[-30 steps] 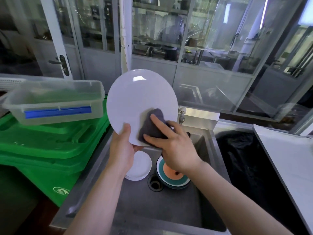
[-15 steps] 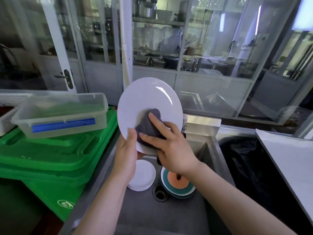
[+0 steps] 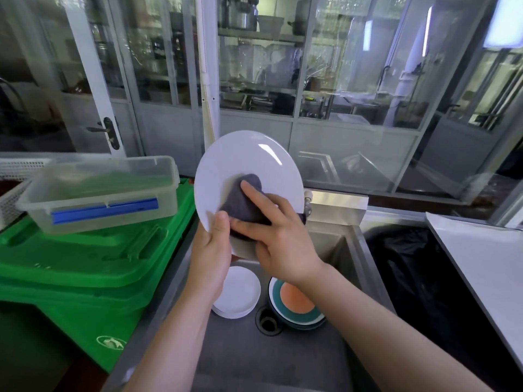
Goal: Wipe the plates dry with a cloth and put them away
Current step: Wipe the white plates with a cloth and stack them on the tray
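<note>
A large white plate [image 3: 243, 162] stands nearly upright above the steel sink [image 3: 351, 250]. My left hand [image 3: 212, 247] grips its lower left rim, thumb on the face. My right hand [image 3: 280, 236] presses a dark grey cloth [image 3: 243, 199] flat against the plate's lower middle, fingers spread over it. Down in the sink lie a small stack of white plates [image 3: 240, 292] and a plate with teal rings and an orange centre [image 3: 297, 301], next to the drain [image 3: 267, 321].
A clear plastic box with a blue clip [image 3: 99, 190] sits on stacked green bins [image 3: 85, 264] to the left. A black bin bag [image 3: 418, 278] fills the gap right of the sink, beside a white counter [image 3: 486, 264]. Glass partitions stand behind.
The cloth and my right hand have slid up and left across the plate's face. The plate has tilted slightly and the view has shifted downward.
</note>
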Demonstrator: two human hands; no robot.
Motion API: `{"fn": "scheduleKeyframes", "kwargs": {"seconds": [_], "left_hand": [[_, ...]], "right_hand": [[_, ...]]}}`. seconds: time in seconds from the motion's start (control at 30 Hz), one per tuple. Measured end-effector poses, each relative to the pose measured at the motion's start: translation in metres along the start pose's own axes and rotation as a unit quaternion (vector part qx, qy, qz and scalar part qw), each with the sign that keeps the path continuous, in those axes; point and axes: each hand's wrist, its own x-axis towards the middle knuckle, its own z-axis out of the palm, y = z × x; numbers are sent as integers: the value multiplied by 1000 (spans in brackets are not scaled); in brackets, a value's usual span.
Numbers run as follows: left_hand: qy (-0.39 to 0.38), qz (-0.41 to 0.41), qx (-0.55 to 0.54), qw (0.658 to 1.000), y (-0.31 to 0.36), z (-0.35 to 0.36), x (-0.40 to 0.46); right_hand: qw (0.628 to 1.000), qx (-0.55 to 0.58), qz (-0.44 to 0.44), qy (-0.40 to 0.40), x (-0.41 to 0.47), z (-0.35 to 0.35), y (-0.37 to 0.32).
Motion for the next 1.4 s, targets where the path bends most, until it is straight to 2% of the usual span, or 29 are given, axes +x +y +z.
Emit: {"fn": "scheduleKeyframes", "kwargs": {"seconds": [0.1,0.2,0.43,0.5,0.63,0.77,0.83,0.9,0.97,1.03,1.07,1.1,1.13,1.17,1.2,1.27,1.3,1.4], "left_hand": [[-17,37,38,998,0,2,0],[-49,35,59,996,-4,5,-5],[46,-15,26,998,6,4,11],[79,-15,13,997,13,3,17],[109,22,41,993,26,6,30],[100,27,86,991,23,8,34],[92,31,110,989,22,11,32],[78,53,161,982,21,15,29],[45,94,248,963,22,21,26],[0,169,374,912,22,25,23],[-19,212,427,879,23,26,22],[-39,246,468,848,25,27,21],[-61,265,499,823,29,27,21],[-78,283,524,800,33,26,22],[-92,310,540,777,36,24,24],[-115,373,553,737,39,21,28],[-118,399,552,722,40,20,31],[-112,456,557,685,42,18,39]], "right_hand": [[1000,-9,12,12,15,-7,0],[997,-22,65,-16,31,-15,12],[982,-125,135,-45,24,-27,61],[982,-113,140,-55,9,-27,67],[994,-53,56,-74,-19,-12,55],[997,-31,27,-72,-26,-9,58],[997,-21,48,-55,-28,-8,64],[991,44,125,-25,-26,-6,66],[961,146,233,31,-21,-5,64],[901,279,314,111,-12,-7,58],[846,379,341,155,-8,-10,56],[764,494,367,194,-3,-14,55],[662,602,392,212,3,-18,55],[581,672,404,216,8,-24,53],[536,709,406,212,11,-30,53],[495,742,401,207,14,-41,54],[491,746,398,209,14,-47,54],[523,723,403,203,15,-60,50]]}}
